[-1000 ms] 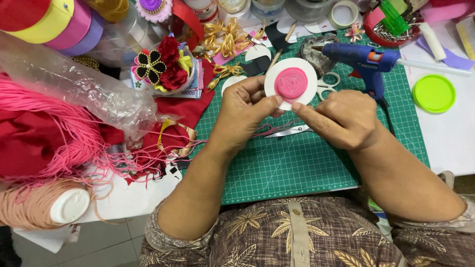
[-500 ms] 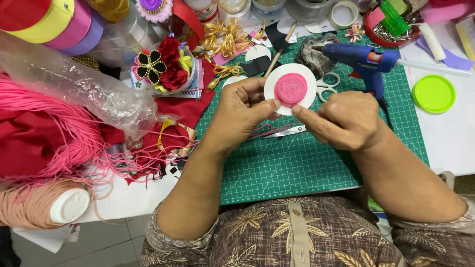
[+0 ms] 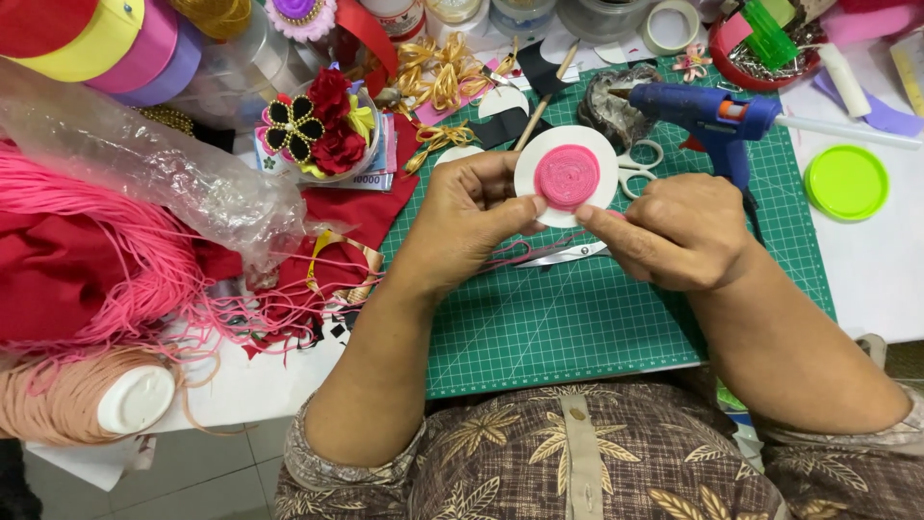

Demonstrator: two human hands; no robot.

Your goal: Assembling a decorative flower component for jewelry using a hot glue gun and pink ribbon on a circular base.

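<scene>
My left hand (image 3: pixel 472 217) grips a white round card disc (image 3: pixel 597 159) at its lower left edge, thumb on its face. A flat coil of pink cord (image 3: pixel 567 176) sits in the middle of the disc. My right hand (image 3: pixel 679 231) is just below and right of the disc, fingers pinched on the pink cord that runs to the coil. Both hands hover over a green cutting mat (image 3: pixel 577 318). A pair of scissors (image 3: pixel 568 253) lies on the mat under my hands.
A blue glue gun (image 3: pixel 717 116) stands behind my right hand, with white-handled scissors (image 3: pixel 643 159) beside it. A green lid (image 3: pixel 846 182) lies at the right. Pink cord bundle (image 3: pixel 106 260), plastic bag (image 3: pixel 164 178), ribbon rolls (image 3: pixel 106 39) and a bowl of fabric flowers (image 3: pixel 322 130) crowd the left.
The disc has shifted slightly down and right between my hands; my right fingers have moved closer to the coil's lower edge.
</scene>
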